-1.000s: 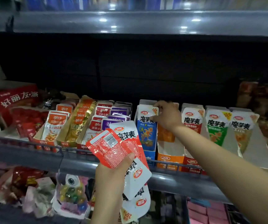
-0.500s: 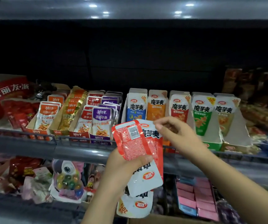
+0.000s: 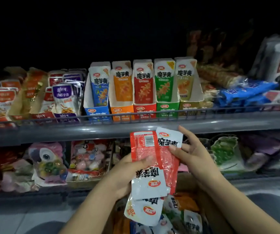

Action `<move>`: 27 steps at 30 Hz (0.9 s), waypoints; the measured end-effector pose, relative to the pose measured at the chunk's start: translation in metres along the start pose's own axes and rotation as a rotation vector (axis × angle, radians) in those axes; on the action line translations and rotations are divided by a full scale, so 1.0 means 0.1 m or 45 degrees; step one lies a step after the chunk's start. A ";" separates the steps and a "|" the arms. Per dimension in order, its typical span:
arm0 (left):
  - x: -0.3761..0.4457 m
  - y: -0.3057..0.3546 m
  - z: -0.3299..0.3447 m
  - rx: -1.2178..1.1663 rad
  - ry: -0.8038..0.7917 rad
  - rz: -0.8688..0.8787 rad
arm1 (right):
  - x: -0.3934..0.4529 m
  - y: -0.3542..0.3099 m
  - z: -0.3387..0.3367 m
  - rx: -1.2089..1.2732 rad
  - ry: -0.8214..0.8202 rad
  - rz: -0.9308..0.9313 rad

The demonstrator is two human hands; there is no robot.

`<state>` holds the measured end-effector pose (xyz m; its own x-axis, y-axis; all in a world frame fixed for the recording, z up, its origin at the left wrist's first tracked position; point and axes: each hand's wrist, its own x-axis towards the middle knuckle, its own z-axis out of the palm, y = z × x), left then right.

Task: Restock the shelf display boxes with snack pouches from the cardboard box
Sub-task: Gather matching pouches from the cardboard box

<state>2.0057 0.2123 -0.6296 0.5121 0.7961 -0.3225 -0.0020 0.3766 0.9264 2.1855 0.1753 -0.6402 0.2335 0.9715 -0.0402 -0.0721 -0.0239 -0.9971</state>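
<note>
Below shelf rail (image 3: 102, 130), both hands' fingers grip red pouches (image 3: 154, 159); display boxes (image 3: 144, 108) behind rail

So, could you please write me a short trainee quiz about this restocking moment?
1. True or false: the left hand grips a bunch of red pouches.
2. Which display box sits between the blue box and the red box? A green, B orange, C purple.
3. Fill in: the right hand pinches a pouch from the ____ hand's bunch.

Key: 1 true; 2 B, the orange box; 3 left.
</note>
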 end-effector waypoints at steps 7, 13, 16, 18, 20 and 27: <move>0.01 -0.21 0.14 0.237 -0.030 -0.023 | -0.07 0.15 -0.07 -0.090 -0.100 0.172; 0.00 -0.35 0.19 0.281 -0.025 0.062 | -0.02 0.28 -0.03 -0.171 -0.109 0.184; 0.04 -0.37 0.15 0.098 -0.082 -0.048 | 0.00 0.28 -0.04 -0.148 -0.083 0.166; 0.08 -0.37 0.10 0.010 -0.141 -0.107 | 0.04 0.28 -0.07 -0.109 -0.046 0.180; 0.10 -0.36 0.05 -0.041 -0.209 -0.123 | 0.07 0.27 -0.11 -0.064 -0.001 0.211; 0.16 -0.46 -0.05 -0.310 -0.342 -0.261 | 0.03 0.46 -0.06 -0.035 0.195 0.107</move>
<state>2.0097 0.2100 -0.6784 0.7287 0.5535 -0.4033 -0.0635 0.6410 0.7649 2.1890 0.1761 -0.6865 0.3726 0.9187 -0.1310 -0.0719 -0.1121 -0.9911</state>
